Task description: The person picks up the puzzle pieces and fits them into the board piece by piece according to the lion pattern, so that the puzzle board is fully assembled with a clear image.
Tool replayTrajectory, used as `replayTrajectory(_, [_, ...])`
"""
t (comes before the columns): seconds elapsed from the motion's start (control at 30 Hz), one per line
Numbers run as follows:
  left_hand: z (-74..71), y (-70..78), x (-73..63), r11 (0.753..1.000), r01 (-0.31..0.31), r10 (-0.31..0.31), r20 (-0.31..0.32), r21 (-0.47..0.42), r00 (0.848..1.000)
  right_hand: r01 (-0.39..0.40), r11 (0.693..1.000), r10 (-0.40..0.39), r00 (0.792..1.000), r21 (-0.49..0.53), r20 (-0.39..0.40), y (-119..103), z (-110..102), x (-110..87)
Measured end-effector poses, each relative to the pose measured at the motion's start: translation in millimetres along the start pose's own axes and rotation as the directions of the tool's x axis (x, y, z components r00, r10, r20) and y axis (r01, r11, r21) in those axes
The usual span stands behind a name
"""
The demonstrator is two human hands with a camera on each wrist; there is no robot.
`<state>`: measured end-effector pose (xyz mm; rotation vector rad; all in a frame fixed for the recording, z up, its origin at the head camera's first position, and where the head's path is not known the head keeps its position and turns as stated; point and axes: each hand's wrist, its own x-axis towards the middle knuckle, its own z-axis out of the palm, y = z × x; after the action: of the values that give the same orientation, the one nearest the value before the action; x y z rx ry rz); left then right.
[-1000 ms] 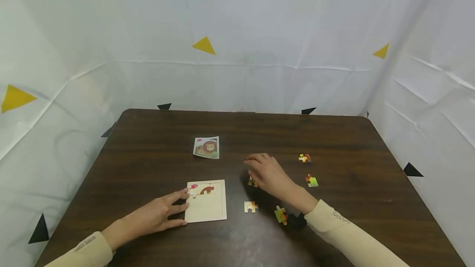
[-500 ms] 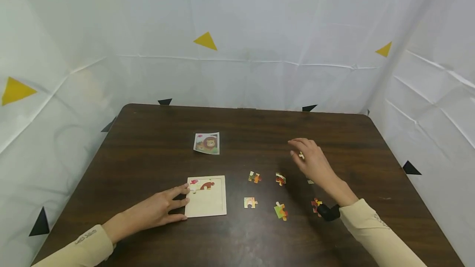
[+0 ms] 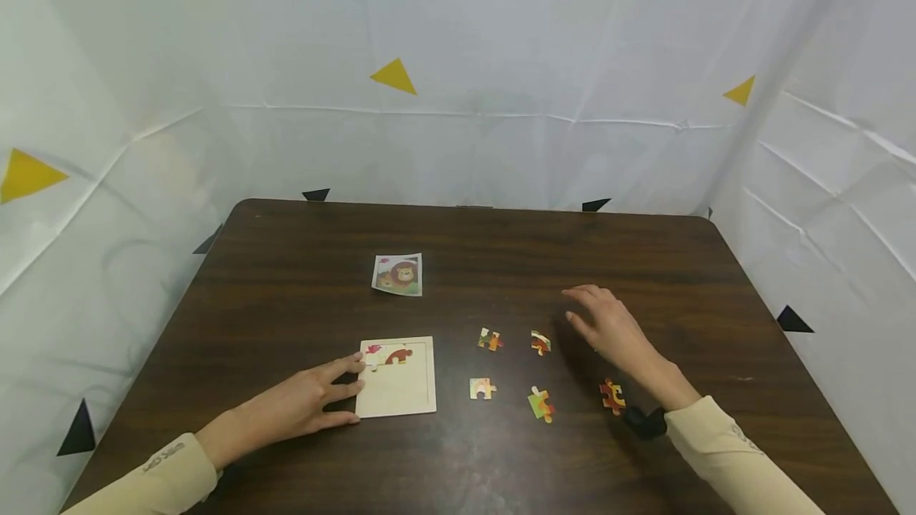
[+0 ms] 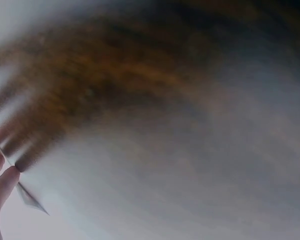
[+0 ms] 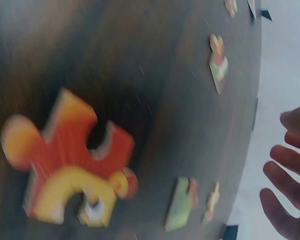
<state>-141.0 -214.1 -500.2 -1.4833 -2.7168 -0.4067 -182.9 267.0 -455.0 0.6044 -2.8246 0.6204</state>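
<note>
My left hand (image 3: 308, 402) rests with extended fingers at the left edge of a pale square puzzle board (image 3: 401, 394). Joined pieces with a pink flower and brown mane (image 3: 397, 355) lie along the board's top. Over the table's right side hovers my right hand (image 3: 617, 334), holding nothing, its fingers loosely bent and apart in the right wrist view. Beneath its wrist lies a red and yellow puzzle piece (image 5: 75, 165). A green piece (image 5: 179, 204) and a small pale piece (image 5: 212, 202) appear in the right wrist view; the hand hides them in the head view.
Between board and right hand lie several loose pieces, among them a pale one (image 3: 482, 389), a green and orange one (image 3: 541, 404) and a red and white one (image 3: 541, 342). A lion picture card (image 3: 397, 275) lies behind the board. White sheeting (image 3: 472, 157) surrounds the dark table (image 3: 300, 261).
My right hand has swept right from above the middle pieces, uncovering them, then drawn slightly back toward me. The left hand stays at the board's edge. The head view has tilted slightly.
</note>
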Motion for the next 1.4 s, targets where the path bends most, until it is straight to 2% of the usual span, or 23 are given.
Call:
replayTrajectory(0.1, [0.4, -0.1, 0.5, 1.000, -0.010, 0.010, -0.012, 0.005, 1.000, 0.001, 0.998, -0.005, 0.998, 0.064, 0.061, -6, 5, -2.7])
replayTrajectory(0.23, [1.1, -0.1, 0.8, 1.000, -0.016, 0.017, -0.020, 0.010, 1.000, 0.011, 0.991, -0.022, 0.996, 0.131, 0.083, -11, 10, -4.5])
replayTrajectory(0.37, [1.2, -0.7, 1.2, 1.000, -0.029, 0.029, -0.025, 0.009, 0.999, 0.030, 0.991, -0.044, 0.994, 0.134, 0.104, -13, 17, -6.8])
replayTrajectory(0.57, [2.5, -0.9, 0.7, 0.999, -0.037, 0.037, -0.035, 0.003, 0.999, 0.017, 0.992, -0.035, 0.988, 0.122, 0.150, -15, 28, -15.9])
replayTrajectory(0.8, [1.3, 0.2, 0.4, 1.000, -0.028, 0.028, -0.020, -0.003, 0.999, 0.111, 0.993, -0.109, 0.993, -0.050, 0.049, -20, 44, -25.5])
replayTrajectory(0.93, [0.4, 0.1, 1.3, 1.000, -0.030, 0.030, -0.022, 0.003, 0.999, 0.133, 0.986, -0.135, 0.991, -0.099, -0.015, -24, 50, -27.8])
replayTrajectory(1.4, [1.5, -0.9, 1.4, 1.000, -0.029, 0.030, -0.024, 0.007, 0.999, 0.229, 0.969, -0.235, 0.970, -0.091, -0.060, -26, 54, -31.0])
